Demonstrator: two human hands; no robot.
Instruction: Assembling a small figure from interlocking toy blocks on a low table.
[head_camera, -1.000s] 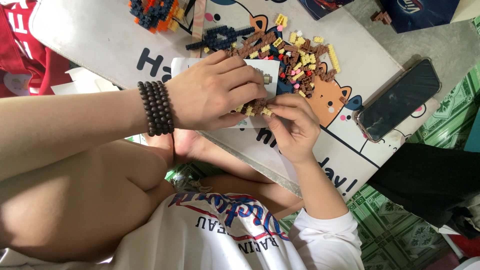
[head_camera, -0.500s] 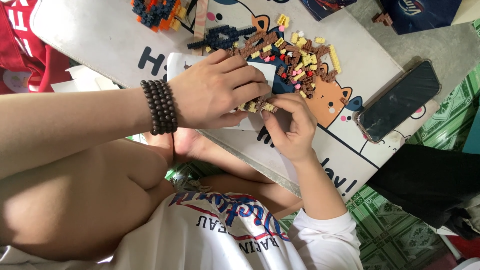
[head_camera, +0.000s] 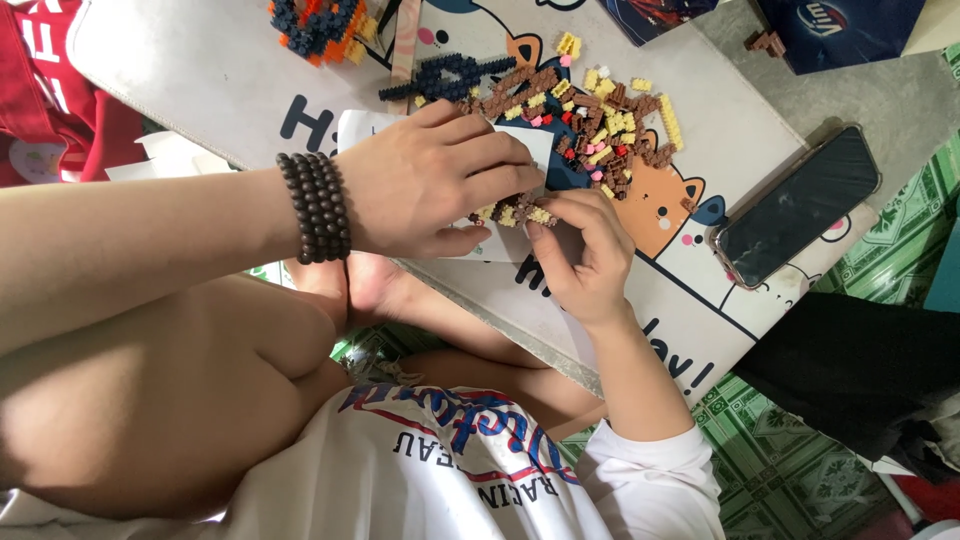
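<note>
Head view | your left hand (head_camera: 440, 185), beaded bracelet (head_camera: 314, 207) at the wrist, grip closed over a small brown-and-yellow brick piece (head_camera: 515, 212) at frame centre | your right hand (head_camera: 585, 250) pinches the same piece from below | loose bricks (head_camera: 600, 115) just above on the white cartoon mat (head_camera: 200, 80) | phone (head_camera: 797, 204) at right

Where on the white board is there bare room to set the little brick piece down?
Freest is the white board's left stretch, between the orange-and-blue build and the left hand. A smaller patch lies below the phone, beside the right hand. It is crowded around the loose brick pile and the dark blue build above both hands.
</note>
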